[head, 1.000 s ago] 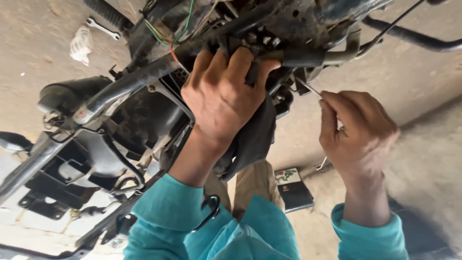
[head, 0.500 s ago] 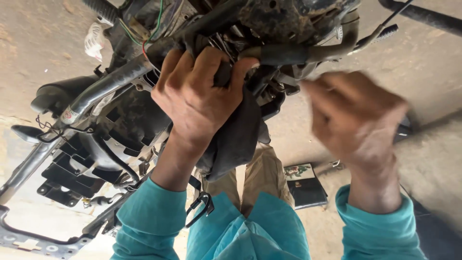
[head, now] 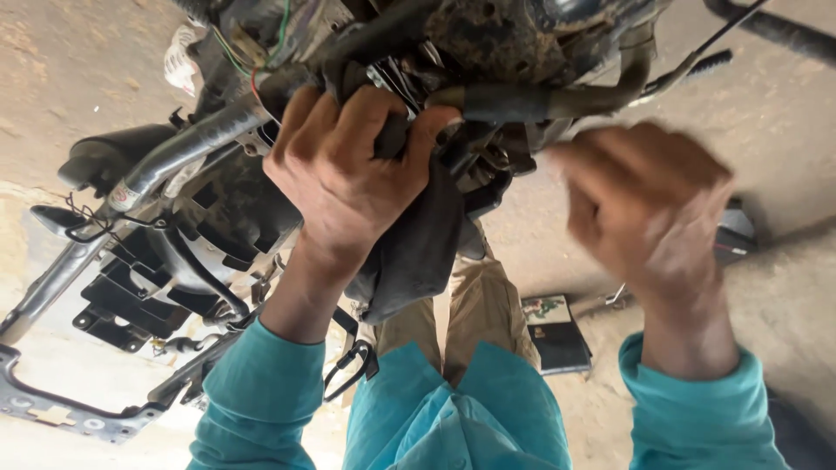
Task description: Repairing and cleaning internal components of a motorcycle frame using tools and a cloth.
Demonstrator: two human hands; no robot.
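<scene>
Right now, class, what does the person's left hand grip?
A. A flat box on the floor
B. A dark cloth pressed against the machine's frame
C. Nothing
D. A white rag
B: the left hand closes over a dark cloth held against the black frame tube.

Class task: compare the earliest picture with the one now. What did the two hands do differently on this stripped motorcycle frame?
The right hand no longer shows the thin metal tool it held a second ago; it has risen toward the frame and is blurred, so its grip cannot be told. The left hand stays clamped over the black hose and dark cloth. The small dark box remains on the ground.
</scene>
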